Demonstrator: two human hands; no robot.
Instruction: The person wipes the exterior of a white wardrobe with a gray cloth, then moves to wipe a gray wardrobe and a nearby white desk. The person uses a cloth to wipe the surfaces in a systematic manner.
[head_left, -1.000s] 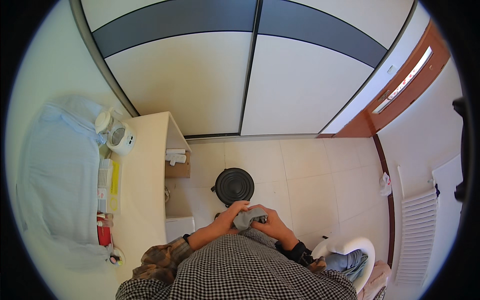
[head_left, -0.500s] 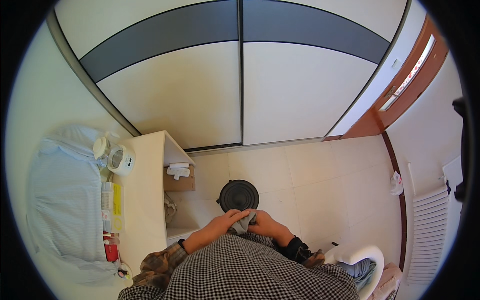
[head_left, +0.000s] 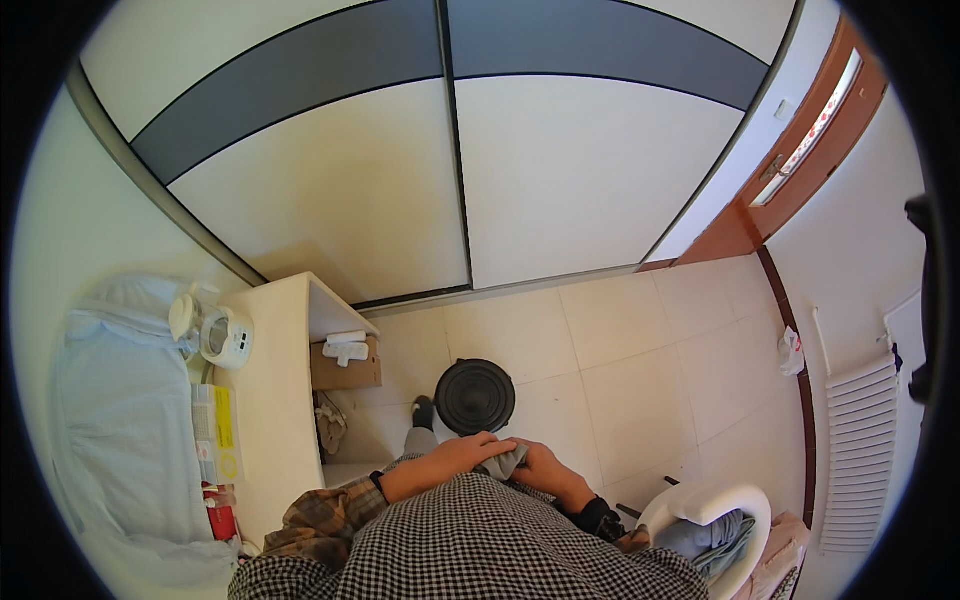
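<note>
A bunched grey cloth (head_left: 503, 462) is held close in front of my body, at the bottom edge of the checked black-and-white garment I wear. My left hand (head_left: 462, 456) closes over its left side, with the fingers reaching across the top. On the other side my right hand (head_left: 548, 472) grips the cloth, its fingers curled round it and partly hidden. Just beyond both hands stands a round black lidded bin (head_left: 475, 396) on the floor. My shod foot (head_left: 423, 411) shows to the left of the bin.
At left, a cream cabinet (head_left: 275, 400) carries a glass kettle on its base (head_left: 227, 338) and boxes (head_left: 215, 430). A cardboard box (head_left: 345, 370) sits on its shelf. White sliding doors (head_left: 600, 170) stand ahead. Right of me are a white chair (head_left: 735, 500) with clothes and a radiator (head_left: 858, 450).
My view has turned slightly, so the room appears tilted. My left foot has come into sight beside the bin. Both hands keep hold of the cloth, which has shifted slightly rightward in view.
</note>
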